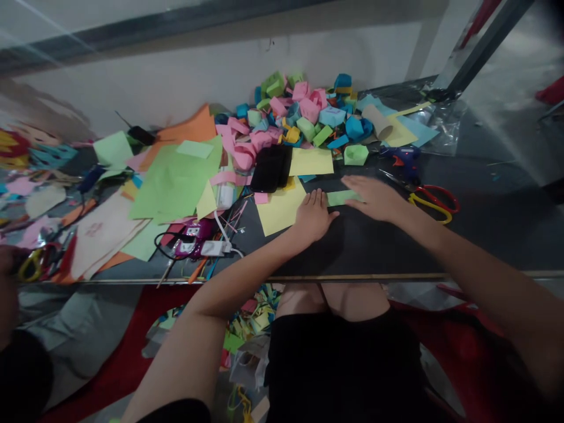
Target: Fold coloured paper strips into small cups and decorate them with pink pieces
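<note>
A light green paper strip [338, 198] lies flat on the dark table between my two hands. Its left end is under the fingertips of my left hand [314, 216], which rests flat with the fingers stretched out. Over the strip's right end, my right hand [374, 197] has its fingers extended and the thumb apart. Yellow paper [275, 212] lies partly beneath my left hand. Just beyond my hands are another yellow sheet [312, 161] and a black phone-like object [269, 169].
Scissors [434, 202] with red and yellow handles and a blue glue gun [403, 158] lie at the right. Small folded paper pieces [308, 111] are heaped against the wall. Green sheets [176, 182] and a purple power strip [194, 238] lie left. Another person's hand [6, 258] shows far left.
</note>
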The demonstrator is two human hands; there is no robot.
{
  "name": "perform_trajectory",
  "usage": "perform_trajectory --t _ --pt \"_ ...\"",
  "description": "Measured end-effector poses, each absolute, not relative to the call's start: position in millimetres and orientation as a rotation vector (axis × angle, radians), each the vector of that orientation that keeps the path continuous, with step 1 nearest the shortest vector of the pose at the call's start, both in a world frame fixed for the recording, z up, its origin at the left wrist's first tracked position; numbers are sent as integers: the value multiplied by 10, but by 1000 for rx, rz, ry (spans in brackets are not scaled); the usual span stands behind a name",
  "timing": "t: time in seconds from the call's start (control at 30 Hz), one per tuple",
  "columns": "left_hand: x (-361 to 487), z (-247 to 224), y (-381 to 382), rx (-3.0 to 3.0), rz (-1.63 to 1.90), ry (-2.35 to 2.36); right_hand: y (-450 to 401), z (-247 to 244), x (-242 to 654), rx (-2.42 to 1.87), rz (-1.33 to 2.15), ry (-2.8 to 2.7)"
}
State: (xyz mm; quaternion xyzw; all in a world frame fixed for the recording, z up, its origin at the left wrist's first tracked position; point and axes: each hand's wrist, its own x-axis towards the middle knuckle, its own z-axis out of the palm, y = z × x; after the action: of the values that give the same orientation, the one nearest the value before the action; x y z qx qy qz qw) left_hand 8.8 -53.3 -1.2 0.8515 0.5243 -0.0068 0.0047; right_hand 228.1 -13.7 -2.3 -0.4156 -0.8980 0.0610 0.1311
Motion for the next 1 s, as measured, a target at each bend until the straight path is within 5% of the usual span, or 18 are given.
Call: perform_trajectory --t 0.13,0.5,1.0 --pt "214 -64 -553 2599 18 1810 -185 -255 2035 -1111 324 -2670" --pt "76 71 -374 2931 123 1294 -140 -199 2226 -1098 376 -2411" --pt "191 -13 -139 2394 419 1865 163 -216 2298 -1414 406 -2091"
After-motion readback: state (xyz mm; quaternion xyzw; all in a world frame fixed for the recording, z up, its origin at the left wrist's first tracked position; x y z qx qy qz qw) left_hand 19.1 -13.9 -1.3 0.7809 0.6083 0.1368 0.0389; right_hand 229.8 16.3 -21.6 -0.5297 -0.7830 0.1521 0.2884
